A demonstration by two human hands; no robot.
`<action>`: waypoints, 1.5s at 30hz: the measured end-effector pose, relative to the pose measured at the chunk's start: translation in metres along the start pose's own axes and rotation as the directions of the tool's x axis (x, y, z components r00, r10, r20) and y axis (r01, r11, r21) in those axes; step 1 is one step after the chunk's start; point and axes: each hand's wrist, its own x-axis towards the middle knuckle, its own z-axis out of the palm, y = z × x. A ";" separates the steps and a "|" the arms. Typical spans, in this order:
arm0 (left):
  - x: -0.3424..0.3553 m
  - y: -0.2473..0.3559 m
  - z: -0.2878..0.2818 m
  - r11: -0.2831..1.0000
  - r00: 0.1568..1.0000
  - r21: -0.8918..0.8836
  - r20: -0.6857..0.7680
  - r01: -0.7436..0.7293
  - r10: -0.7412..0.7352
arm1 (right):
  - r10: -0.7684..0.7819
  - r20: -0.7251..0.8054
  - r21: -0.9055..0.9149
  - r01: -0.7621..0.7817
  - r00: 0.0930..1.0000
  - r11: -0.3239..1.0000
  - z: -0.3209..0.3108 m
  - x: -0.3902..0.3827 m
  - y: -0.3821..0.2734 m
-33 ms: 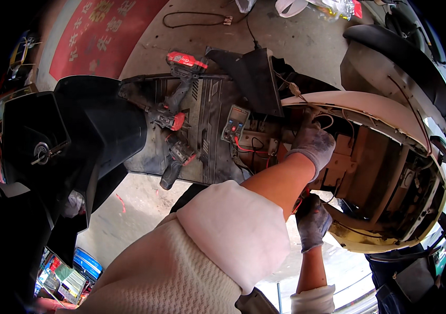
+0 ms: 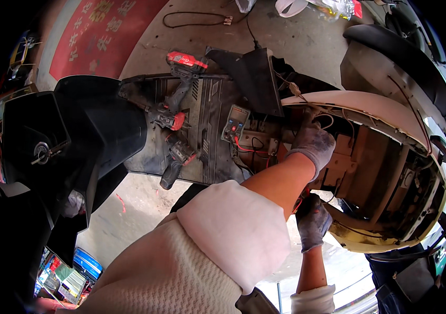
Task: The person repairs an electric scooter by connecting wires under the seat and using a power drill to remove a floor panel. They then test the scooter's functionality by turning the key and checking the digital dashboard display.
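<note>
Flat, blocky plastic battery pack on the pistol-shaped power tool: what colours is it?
Red and black. The battery pack shows best in the head view.

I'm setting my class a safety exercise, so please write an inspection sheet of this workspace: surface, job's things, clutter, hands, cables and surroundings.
Surface: dark, ribbed scooter footboard, looks dusty.
Job's things: opened scooter body; multimeter at the footboard's edge.
Clutter: one power tool and a second power tool on the footboard; a black panel nearby.
Hands: gloved left hand at the opening's upper edge, near wires; gloved right hand at its lower side; both grips unclear.
Cables: red lead at the multimeter; looped black cable on the floor.
Surroundings: grey floor, red mat.
</note>
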 end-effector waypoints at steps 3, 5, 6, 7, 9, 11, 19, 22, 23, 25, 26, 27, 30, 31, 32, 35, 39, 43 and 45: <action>0.000 -0.002 0.002 1.000 0.999 0.014 -0.037 -0.008 0.009 | -0.002 0.022 -0.020 0.002 1.000 1.000 0.001 0.000 0.000; 0.000 -0.001 -0.002 1.000 1.000 0.027 -0.002 -0.011 0.011 | 0.002 0.026 -0.017 -0.001 1.000 1.000 0.000 0.000 0.001; 0.000 -0.001 -0.003 0.999 1.000 0.034 0.015 -0.012 0.011 | 0.002 0.027 -0.013 -0.002 1.000 1.000 0.001 0.000 0.001; 0.000 -0.002 -0.003 0.999 1.000 0.034 0.010 -0.011 0.010 | 0.004 0.034 -0.015 -0.003 0.999 1.000 0.000 0.000 0.000; 0.000 -0.001 -0.001 0.999 1.000 0.034 -0.001 -0.010 0.010 | 0.008 0.048 -0.020 -0.007 0.999 1.000 -0.002 0.001 -0.001; 0.001 -0.001 -0.002 0.999 1.000 0.030 0.019 -0.011 0.010 | 0.005 0.049 -0.021 -0.004 0.999 1.000 -0.001 0.000 0.002; -0.002 -0.002 -0.007 1.000 0.999 -0.007 0.035 -0.002 0.002 | -0.017 0.021 0.004 0.017 1.000 1.000 0.001 0.000 0.002; 0.000 -0.001 -0.003 1.000 0.999 -0.013 0.032 0.007 -0.006 | -0.025 0.014 -0.002 0.025 1.000 1.000 0.002 0.000 0.002; 0.000 -0.002 -0.002 1.000 1.000 -0.012 0.020 0.002 -0.002 | -0.024 0.018 -0.005 0.024 1.000 1.000 0.001 0.000 0.001; 0.000 -0.003 -0.002 1.000 1.000 -0.007 0.009 -0.004 0.004 | -0.022 0.022 -0.015 0.023 1.000 1.000 -0.001 0.001 -0.001; 0.000 -0.003 -0.002 1.000 1.000 -0.004 0.011 -0.006 0.006 | -0.022 0.022 -0.021 0.022 1.000 1.000 -0.001 0.001 -0.002; 0.000 -0.002 -0.002 1.000 1.000 -0.001 0.012 -0.009 0.009 | -0.019 0.021 -0.029 0.020 1.000 0.999 -0.002 0.002 -0.002; 0.000 -0.001 -0.001 1.000 1.000 0.009 0.009 -0.006 0.006 | -0.002 0.039 -0.042 0.004 0.999 0.999 -0.001 0.001 -0.001; 0.000 -0.001 -0.002 1.000 1.000 0.003 0.016 -0.010 0.010 | -0.003 0.039 -0.037 0.004 0.999 0.999 -0.001 0.001 -0.001; -0.001 -0.002 -0.003 1.000 1.000 -0.004 0.023 -0.014 0.014 | -0.003 0.040 -0.034 0.004 0.999 0.999 -0.002 0.001 -0.001; -0.002 -0.001 -0.004 1.000 1.000 -0.009 0.022 0.004 -0.004 | -0.009 0.041 -0.023 0.010 0.999 1.000 -0.002 0.002 -0.001; -0.001 -0.001 -0.001 1.000 1.000 -0.015 -0.002 0.010 -0.010 | 0.002 0.053 -0.031 0.000 0.999 1.000 -0.002 0.001 -0.001; -0.001 -0.002 -0.002 1.000 1.000 0.001 -0.005 0.005 -0.005 | -0.009 0.035 -0.020 0.009 0.999 1.000 -0.002 0.001 -0.002; 0.002 -0.003 0.001 1.000 1.000 -0.030 0.003 0.008 -0.008 | 0.002 0.040 -0.029 -0.001 0.999 1.000 -0.001 0.001 -0.001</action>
